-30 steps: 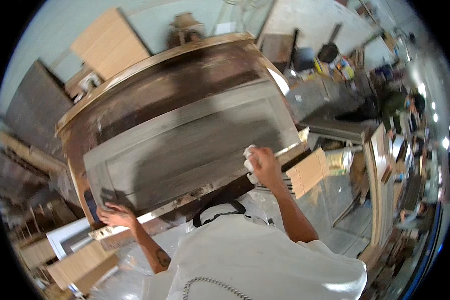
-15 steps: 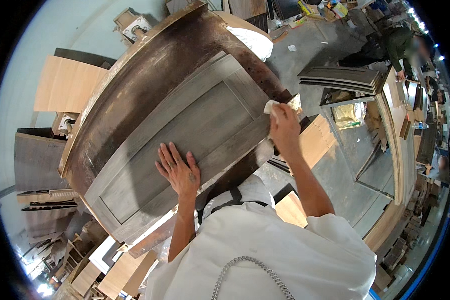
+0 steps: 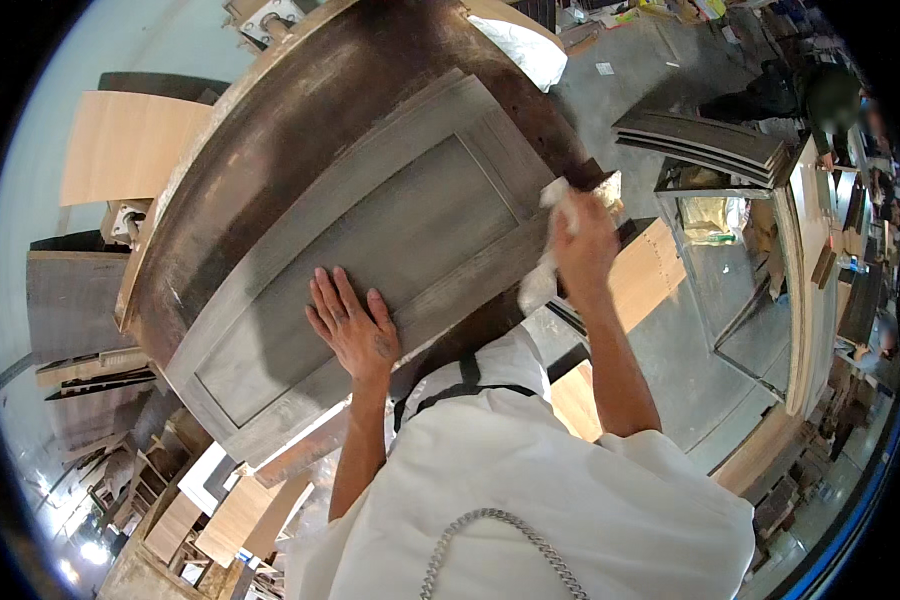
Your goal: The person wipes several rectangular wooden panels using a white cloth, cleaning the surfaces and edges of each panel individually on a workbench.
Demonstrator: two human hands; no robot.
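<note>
A grey wood-grain cabinet door [image 3: 400, 235] with a recessed centre panel lies flat on a brown, worn workbench [image 3: 300, 120]. My left hand [image 3: 355, 325] rests palm down on the door's near side, fingers spread, holding nothing. At the door's right end, my right hand [image 3: 585, 240] is closed around a white cloth [image 3: 538, 285]. Part of the cloth shows above the fingers and a loose piece hangs below them, by the door's edge. The right hand is slightly blurred.
A metal-framed stand [image 3: 680, 250] with dark panels [image 3: 705, 140] on top is to the right. A pale wooden board [image 3: 650, 275] lies beside my right forearm. More boards [image 3: 135, 150] lean at the far left. A person in dark clothes [image 3: 760, 95] is at the upper right.
My right hand has shifted slightly right and off the door's end, and more of the cloth now hangs below it. My left hand stays flat on the door. The whole view has shifted a little.
</note>
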